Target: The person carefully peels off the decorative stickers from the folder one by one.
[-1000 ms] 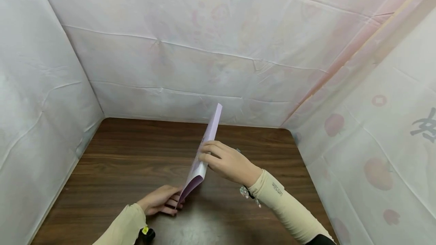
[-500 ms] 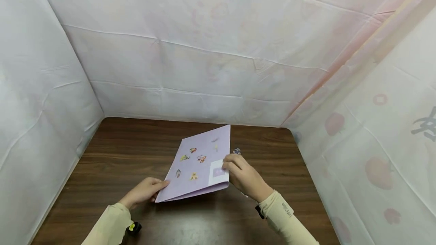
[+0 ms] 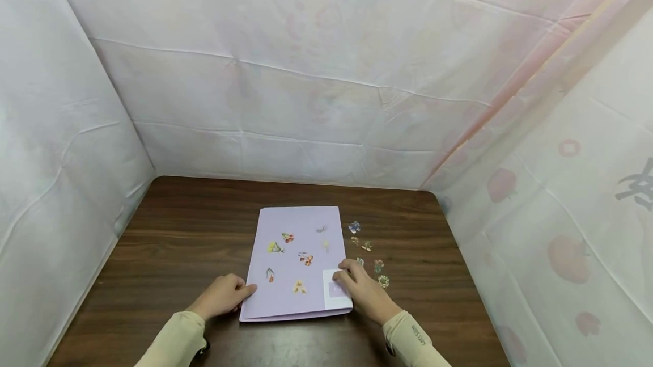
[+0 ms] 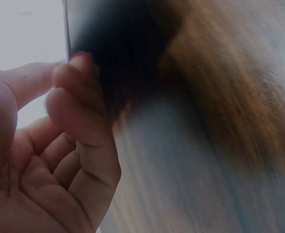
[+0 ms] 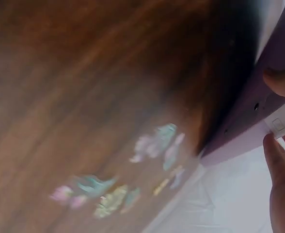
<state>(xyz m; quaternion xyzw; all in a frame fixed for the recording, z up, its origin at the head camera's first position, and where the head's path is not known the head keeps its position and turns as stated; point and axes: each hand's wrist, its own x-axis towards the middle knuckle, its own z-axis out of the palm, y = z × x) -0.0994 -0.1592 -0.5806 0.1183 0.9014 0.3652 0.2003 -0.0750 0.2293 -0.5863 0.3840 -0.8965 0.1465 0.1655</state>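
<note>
Folder: lilac folder (image 3: 298, 262) lies flat on the brown wood-grain surface (image 3: 178, 242), near the front middle, long side running away from the person. Small flower stickers are scattered over its cover; a pale label sits at the near right corner.
Left hand: left hand (image 3: 221, 296) rests at the folder's near left corner, fingertips touching the edge. The wrist view shows its fingers (image 4: 79, 116) loosely curled, nothing enclosed. Grip reading: relaxed, not clamping; judged as steadying that corner so the folder does not slide.
Right hand: right hand (image 3: 363, 293) lies on the near right corner, fingers (image 5: 280, 82) laid over the label. The wrist view shows the folder corner (image 5: 259, 111) between fingertips above and thumb side below, so the grip looks like a light pinch of the cover edge; the blur makes this less than certain.
Why two hands: one at each near corner keeps the sheet square to the person and flat on the surface.
Loose stickers: a cluster of small flower stickers (image 3: 367, 253) lies on the surface just beside the folder's right edge, apart from it, within reach of the right hand.
Surround: white sheeting (image 3: 306, 72) encloses the surface on three sides.
Sleeves: beige sleeves cover both forearms.
</note>
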